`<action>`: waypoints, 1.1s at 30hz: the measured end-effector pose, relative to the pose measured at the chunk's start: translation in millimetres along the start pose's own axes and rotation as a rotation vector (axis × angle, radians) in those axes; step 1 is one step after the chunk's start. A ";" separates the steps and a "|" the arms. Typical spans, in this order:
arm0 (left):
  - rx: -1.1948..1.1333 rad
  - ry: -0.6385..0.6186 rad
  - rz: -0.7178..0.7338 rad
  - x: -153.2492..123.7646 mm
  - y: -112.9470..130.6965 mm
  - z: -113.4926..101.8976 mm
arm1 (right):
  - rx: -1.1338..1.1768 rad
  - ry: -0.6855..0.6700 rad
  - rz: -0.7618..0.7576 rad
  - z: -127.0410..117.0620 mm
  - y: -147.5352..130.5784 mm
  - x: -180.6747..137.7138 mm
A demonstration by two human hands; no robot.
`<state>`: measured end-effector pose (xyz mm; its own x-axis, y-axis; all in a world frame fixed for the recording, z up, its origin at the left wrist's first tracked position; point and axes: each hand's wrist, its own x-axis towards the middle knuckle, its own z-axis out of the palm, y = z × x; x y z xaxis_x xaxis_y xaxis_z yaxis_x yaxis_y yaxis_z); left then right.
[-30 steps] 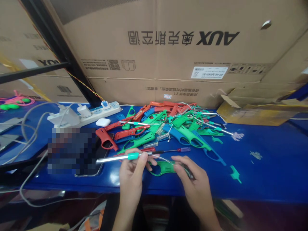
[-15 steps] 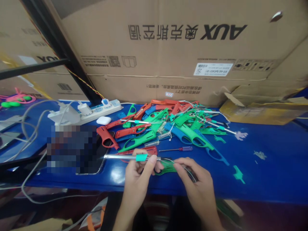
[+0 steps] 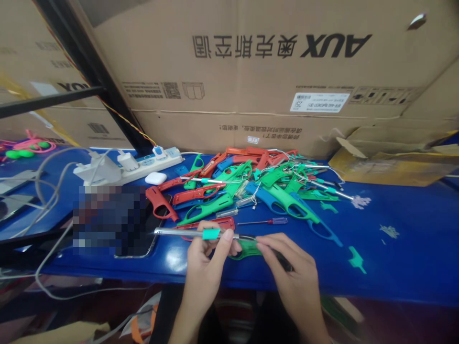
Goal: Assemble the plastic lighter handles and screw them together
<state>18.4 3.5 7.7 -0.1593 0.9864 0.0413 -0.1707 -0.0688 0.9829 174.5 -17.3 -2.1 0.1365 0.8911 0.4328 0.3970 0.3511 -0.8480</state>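
My left hand [image 3: 206, 263] pinches a silver metal tube [image 3: 179, 232] with a teal collar [image 3: 211, 233], held level and pointing left. My right hand [image 3: 290, 272] grips the right end of a green plastic handle shell [image 3: 247, 247] lying at the near edge of the blue table [image 3: 394, 258]. The tube's right end meets the green shell between my hands. A small red-handled screwdriver [image 3: 267, 221] lies just behind them on the table.
A heap of red, green and blue plastic handle shells [image 3: 251, 184] with metal tubes covers the table's middle. A power strip [image 3: 143, 165] with chargers, cables and a white earbud case [image 3: 155, 178] sit at the left. Cardboard boxes [image 3: 251, 71] wall off the back.
Both hands have shifted a little right and nearer, bringing the tube level and its end up to the green shell. The screwdriver stays on the table.
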 end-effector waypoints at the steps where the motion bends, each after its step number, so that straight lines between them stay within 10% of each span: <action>1: 0.004 0.004 -0.002 -0.5 0.6 0.6 | -0.001 -0.008 0.003 -0.1 -0.1 -0.1; 33: -0.001 -0.303 0.050 0.4 -7.0 -15.0 | 0.112 -0.029 0.208 -8.1 4.0 0.5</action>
<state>5.0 2.2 -1.8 0.1294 0.9815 0.1411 -0.1711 -0.1181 0.9781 183.5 -17.7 -2.8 0.1779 0.9549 0.2376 0.2596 0.1873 -0.9474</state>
